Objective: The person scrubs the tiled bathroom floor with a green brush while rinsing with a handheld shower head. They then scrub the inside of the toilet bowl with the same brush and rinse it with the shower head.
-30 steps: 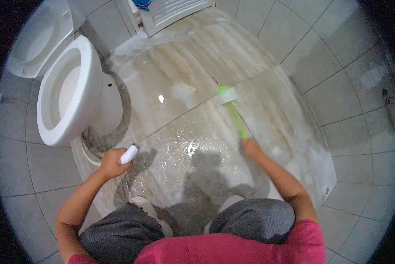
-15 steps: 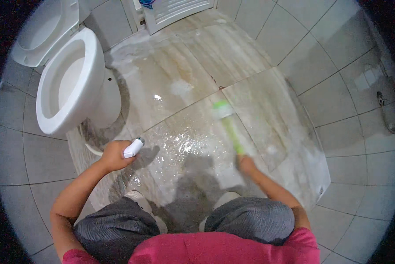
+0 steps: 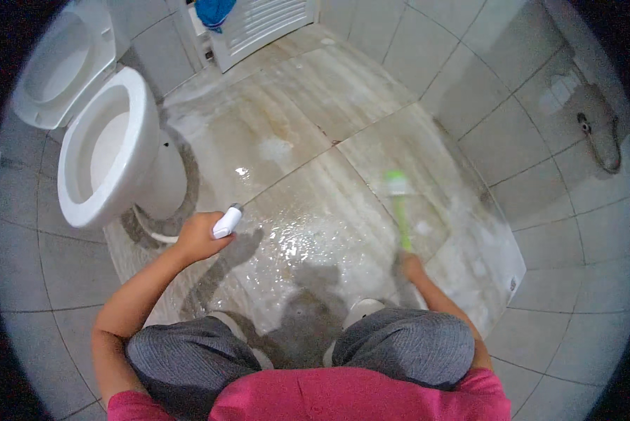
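Observation:
In my left hand [image 3: 198, 238] is a white handheld sprayer [image 3: 226, 223], its nozzle pointing forward over the wet tiled floor [image 3: 294, 186]. My fingers are wrapped round its body. My right hand [image 3: 411, 266] grips the handle of a green scrub brush [image 3: 401, 217] with pale bristles at its far end. The brush is slightly blurred; whether its bristles press on the tiles I cannot tell. Water glistens on the floor between my hands, and whitish film spreads over much of the tiling.
A white toilet [image 3: 104, 154] with its lid raised stands at the left, beyond my left hand. At the back is a white louvred door [image 3: 266, 31] with a blue cloth [image 3: 214, 12] beside it. Tiled walls [image 3: 539, 182] flank the right; a floor drain [image 3: 513, 283] lies near them.
The brush in my right hand has swung to the right across the floor. My left hand with the sprayer has shifted slightly right. The whole view has tilted a little.

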A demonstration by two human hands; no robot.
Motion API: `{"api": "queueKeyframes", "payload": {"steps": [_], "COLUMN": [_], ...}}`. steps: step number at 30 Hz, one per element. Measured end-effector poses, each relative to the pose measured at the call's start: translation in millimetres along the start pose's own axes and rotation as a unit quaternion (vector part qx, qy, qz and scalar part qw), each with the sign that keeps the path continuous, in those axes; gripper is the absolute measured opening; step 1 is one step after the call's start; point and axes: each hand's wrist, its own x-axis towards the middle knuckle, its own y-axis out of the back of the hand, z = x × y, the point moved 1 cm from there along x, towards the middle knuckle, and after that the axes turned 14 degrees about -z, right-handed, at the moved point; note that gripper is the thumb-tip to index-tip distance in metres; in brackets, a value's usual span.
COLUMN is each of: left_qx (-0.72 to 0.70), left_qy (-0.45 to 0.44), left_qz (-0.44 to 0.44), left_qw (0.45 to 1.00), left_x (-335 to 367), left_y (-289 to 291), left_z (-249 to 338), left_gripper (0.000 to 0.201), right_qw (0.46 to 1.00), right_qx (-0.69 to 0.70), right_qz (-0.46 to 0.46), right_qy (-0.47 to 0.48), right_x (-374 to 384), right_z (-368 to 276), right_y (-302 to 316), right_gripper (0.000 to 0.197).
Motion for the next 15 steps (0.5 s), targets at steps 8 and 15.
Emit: {"api": "queueKeyframes", "payload": {"steps": [8,15], "left_qx": [0.005,0.015], "left_qy": [0.002,-0.008], "left_qz": [-0.003,-0.028], "left_qw": [1.000,0.999], "left_x": [3,18], "left_y": [-5,-19], "left_z": [5,5], "left_gripper": [0.025,0.024], "right_qw": [0.973,0.977], "right_qx": [0.077,0.097], "right_qz": [0.020,0.051], "right_qy": [-0.218,-0.181], "right_x": [-44,-17], "right_z": [89,118], "right_y": [9,27], "right_gripper": [0.051,0.034]}}
